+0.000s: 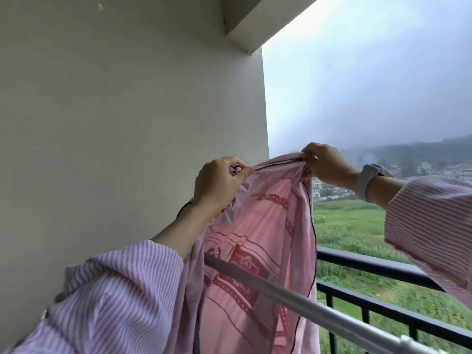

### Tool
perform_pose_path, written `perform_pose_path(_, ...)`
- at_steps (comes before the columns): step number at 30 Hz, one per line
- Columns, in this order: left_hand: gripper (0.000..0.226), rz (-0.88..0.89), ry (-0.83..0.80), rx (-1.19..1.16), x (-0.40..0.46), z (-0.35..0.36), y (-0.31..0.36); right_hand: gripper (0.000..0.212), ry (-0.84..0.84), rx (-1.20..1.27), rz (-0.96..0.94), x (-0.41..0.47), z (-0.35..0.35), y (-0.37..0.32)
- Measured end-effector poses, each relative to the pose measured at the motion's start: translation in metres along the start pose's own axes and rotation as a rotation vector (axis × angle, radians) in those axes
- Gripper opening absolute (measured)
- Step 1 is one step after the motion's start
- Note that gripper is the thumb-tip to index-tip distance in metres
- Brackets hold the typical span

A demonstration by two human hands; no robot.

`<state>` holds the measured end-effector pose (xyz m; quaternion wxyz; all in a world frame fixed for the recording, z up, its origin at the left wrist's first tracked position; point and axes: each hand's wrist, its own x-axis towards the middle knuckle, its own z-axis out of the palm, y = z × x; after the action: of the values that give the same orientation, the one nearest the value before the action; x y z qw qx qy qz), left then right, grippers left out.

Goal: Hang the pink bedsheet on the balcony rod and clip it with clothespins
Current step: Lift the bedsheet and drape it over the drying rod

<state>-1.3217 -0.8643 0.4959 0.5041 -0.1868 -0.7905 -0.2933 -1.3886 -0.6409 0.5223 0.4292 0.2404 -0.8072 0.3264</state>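
Sleeve (115,290) nearest; left hand (217,182) and right hand (324,162) each gripping bunched sheet (258,226) edge above rod (281,290), spreading before draping; next: lowering over rod.

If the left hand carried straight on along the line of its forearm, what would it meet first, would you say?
Probably nothing: past the left hand, gripping the pink bedsheet, the line rises beside the white wall into open sky, though depth is unclear.
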Motion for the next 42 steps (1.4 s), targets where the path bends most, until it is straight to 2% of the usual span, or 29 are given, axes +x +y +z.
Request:
perform_pose_path(9,0.023,0.028,0.104,0.006,-0.019,-0.003,0.11,0.017,0.092,-0.019,-0.049,-0.034,-0.101,0.0)
perform_pose_path(12,0.022,0.023,0.054,0.022,-0.033,0.004,0.139,0.023,0.144,-0.035,-0.074,-0.046,-0.131,0.005)
perform_pose_path(14,0.019,-0.026,-0.009,0.022,-0.051,0.013,0.15,0.025,0.115,-0.101,-0.074,-0.063,-0.142,0.017)
perform_pose_path(16,0.017,-0.087,-0.097,0.037,-0.075,0.024,0.154,0.02,-0.021,-0.158,-0.06,-0.084,-0.143,0.031)
perform_pose_path(18,0.016,-0.153,-0.26,0.059,-0.099,0.034,0.156,0.023,-0.321,-0.25,0.022,-0.104,-0.141,0.043)
perform_pose_path(21,0.024,-0.227,-0.519,0.105,-0.128,0.037,0.159,0.031,-0.795,-0.327,0.287,-0.127,-0.139,0.057)
perform_pose_path(23,0.035,-0.275,-0.59,0.085,-0.14,0.03,0.159,0.046,-0.982,-0.34,0.264,-0.137,-0.133,0.058)
perform_pose_path(27,0.039,-0.392,-0.439,0.073,-0.158,0.005,0.151,0.046,-0.995,-0.187,0.142,-0.139,-0.108,0.033)
perform_pose_path(30,0.035,-0.406,-0.347,0.079,-0.174,-0.011,0.141,0.042,-0.977,0.009,0.05,-0.145,-0.086,0.002)
perform_pose_path(33,0.033,-0.389,-0.314,0.076,-0.199,-0.014,0.127,0.044,-1.003,0.035,-0.14,-0.164,-0.065,-0.025)
perform_pose_path(36,0.043,-0.416,-0.374,0.055,-0.233,-0.005,0.113,0.046,-1.056,-0.03,-0.274,-0.184,-0.05,-0.037)
perform_pose_path(40,0.089,-0.457,-0.58,0.139,-0.273,0.025,0.106,0.052,-1.083,-0.107,-0.33,-0.197,-0.04,-0.034)
perform_pose_path(42,0.085,-0.42,-0.596,0.163,-0.287,0.042,0.104,0.053,-1.077,-0.079,-0.316,-0.198,-0.04,-0.031)
